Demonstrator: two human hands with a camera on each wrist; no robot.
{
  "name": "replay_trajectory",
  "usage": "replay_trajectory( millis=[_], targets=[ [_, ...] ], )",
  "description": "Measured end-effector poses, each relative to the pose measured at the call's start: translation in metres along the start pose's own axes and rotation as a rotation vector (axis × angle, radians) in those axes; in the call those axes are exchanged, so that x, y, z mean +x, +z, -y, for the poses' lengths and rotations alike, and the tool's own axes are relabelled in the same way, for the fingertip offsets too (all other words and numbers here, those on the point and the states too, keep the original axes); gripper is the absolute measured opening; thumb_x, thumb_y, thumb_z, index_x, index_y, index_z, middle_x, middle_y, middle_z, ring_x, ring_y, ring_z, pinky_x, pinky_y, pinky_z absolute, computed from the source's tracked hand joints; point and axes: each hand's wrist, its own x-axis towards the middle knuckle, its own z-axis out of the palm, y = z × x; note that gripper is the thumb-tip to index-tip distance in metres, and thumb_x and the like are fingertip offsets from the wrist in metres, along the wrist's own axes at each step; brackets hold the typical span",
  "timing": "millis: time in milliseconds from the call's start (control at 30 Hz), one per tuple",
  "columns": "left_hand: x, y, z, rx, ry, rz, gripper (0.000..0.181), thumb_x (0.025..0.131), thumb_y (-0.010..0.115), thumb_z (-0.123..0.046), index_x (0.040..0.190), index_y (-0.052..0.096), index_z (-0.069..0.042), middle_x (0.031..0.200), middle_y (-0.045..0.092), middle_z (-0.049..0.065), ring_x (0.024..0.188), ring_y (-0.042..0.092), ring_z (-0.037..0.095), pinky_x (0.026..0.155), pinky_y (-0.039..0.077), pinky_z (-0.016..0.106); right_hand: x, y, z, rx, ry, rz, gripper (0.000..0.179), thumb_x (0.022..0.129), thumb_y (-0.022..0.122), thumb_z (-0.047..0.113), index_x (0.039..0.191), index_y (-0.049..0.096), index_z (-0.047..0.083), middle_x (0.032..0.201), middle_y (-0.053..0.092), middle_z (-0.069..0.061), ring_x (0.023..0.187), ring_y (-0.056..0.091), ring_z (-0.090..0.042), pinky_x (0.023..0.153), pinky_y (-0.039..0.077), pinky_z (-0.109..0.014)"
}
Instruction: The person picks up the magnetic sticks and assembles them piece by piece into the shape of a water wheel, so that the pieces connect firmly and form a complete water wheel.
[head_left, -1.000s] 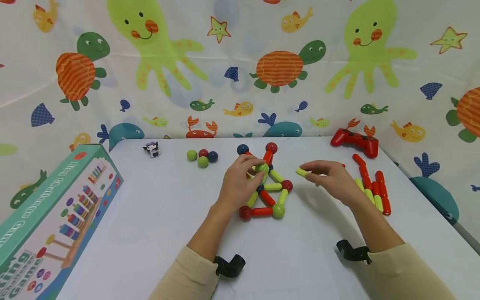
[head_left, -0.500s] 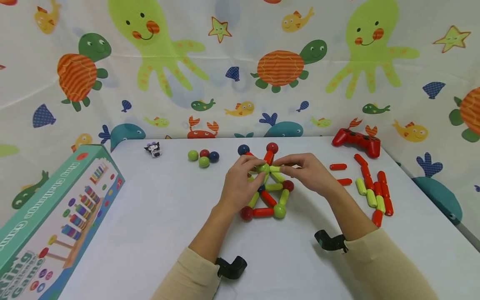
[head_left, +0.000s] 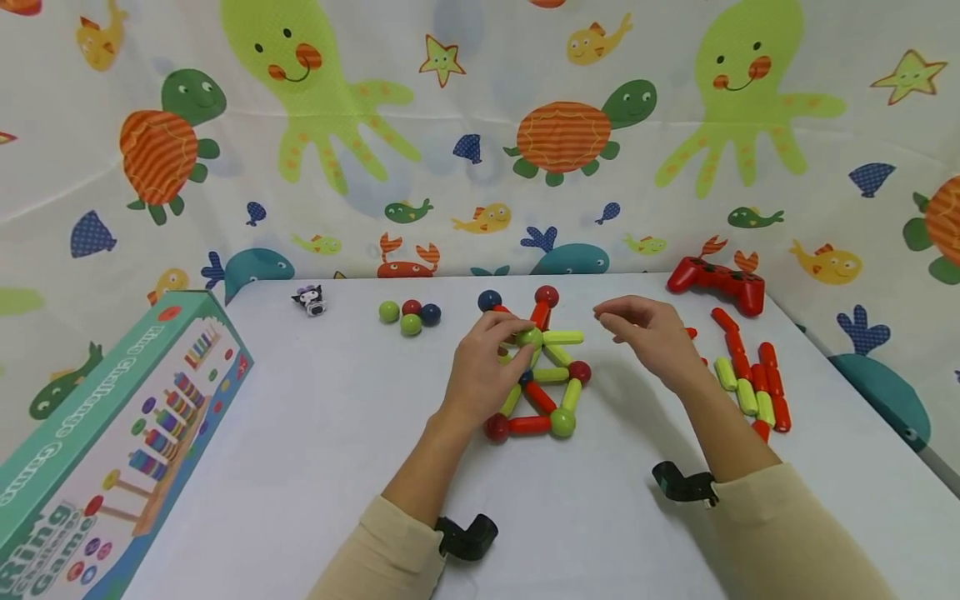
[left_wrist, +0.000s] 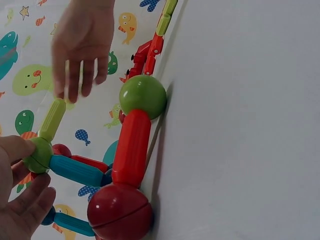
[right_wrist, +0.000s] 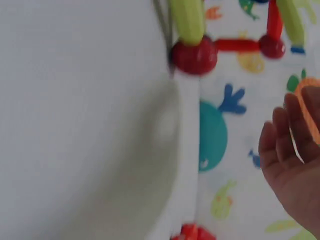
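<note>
My left hand [head_left: 483,362] pinches a green ball [head_left: 529,337] at the raised top of a structure built from balls and magnetic rods. From that ball a yellow-green rod [head_left: 564,337] sticks out to the right, its far end free; in the left wrist view the rod [left_wrist: 53,119] slants up from the ball. My right hand [head_left: 648,337] hovers to the right of the rod's end, fingers loosely bent and holding nothing. Red balls [head_left: 579,372], a lower green ball [head_left: 562,422] and red and yellow-green rods form the base. The left hand hides part of the structure.
Loose red and yellow-green rods [head_left: 765,408] lie at the right, before a red game controller [head_left: 716,286]. Several loose balls [head_left: 411,325] and a small figurine [head_left: 310,300] sit at the back left. A game box [head_left: 127,433] stands along the left edge.
My right hand brought the yellow-green rod leftward to the green ball, let go of it there, and drew back to the right. The left hand kept pinching the ball.
</note>
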Motion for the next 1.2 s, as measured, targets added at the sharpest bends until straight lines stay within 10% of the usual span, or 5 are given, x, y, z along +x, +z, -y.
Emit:
replay_trajectory(
  millis=[300, 967, 1200],
  targets=[
    [0.001, 0.001, -0.001, 0.010, 0.001, -0.008, 0.032, 0.094, 0.076, -0.012, 0.126, 0.073, -0.010, 0.118, 0.066, 0.006, 0.103, 0.068, 0.018, 0.087, 0.062, 0.032, -0.005, -0.043, -0.041, -0.325, 0.141, 0.021, 0.037, 0.103, 0.060, 0.021, 0.136, 0.062, 0.004, 0.126, 0.063, -0.023, 0.101, 0.059, -0.030, 0.070, 0.055, -0.024],
    [0.000, -0.001, 0.002, 0.002, -0.010, 0.006, 0.032, 0.094, 0.076, -0.013, 0.125, 0.074, -0.010, 0.119, 0.065, 0.006, 0.104, 0.068, 0.018, 0.087, 0.062, 0.031, -0.011, -0.054, -0.072, -0.556, 0.116, 0.120, 0.033, 0.090, 0.071, 0.006, 0.123, 0.071, 0.001, 0.117, 0.067, -0.025, 0.107, 0.057, -0.041, 0.087, 0.057, -0.051],
    [0.001, 0.000, 0.001, 0.001, -0.003, 0.008, 0.032, 0.094, 0.077, -0.012, 0.125, 0.074, -0.009, 0.118, 0.065, 0.006, 0.104, 0.069, 0.018, 0.087, 0.062, 0.032, -0.012, -0.031, -0.052, -0.359, 0.072, 0.116, 0.035, 0.094, 0.074, 0.016, 0.128, 0.069, 0.006, 0.118, 0.071, -0.017, 0.108, 0.062, -0.032, 0.080, 0.056, -0.030]
  ],
)
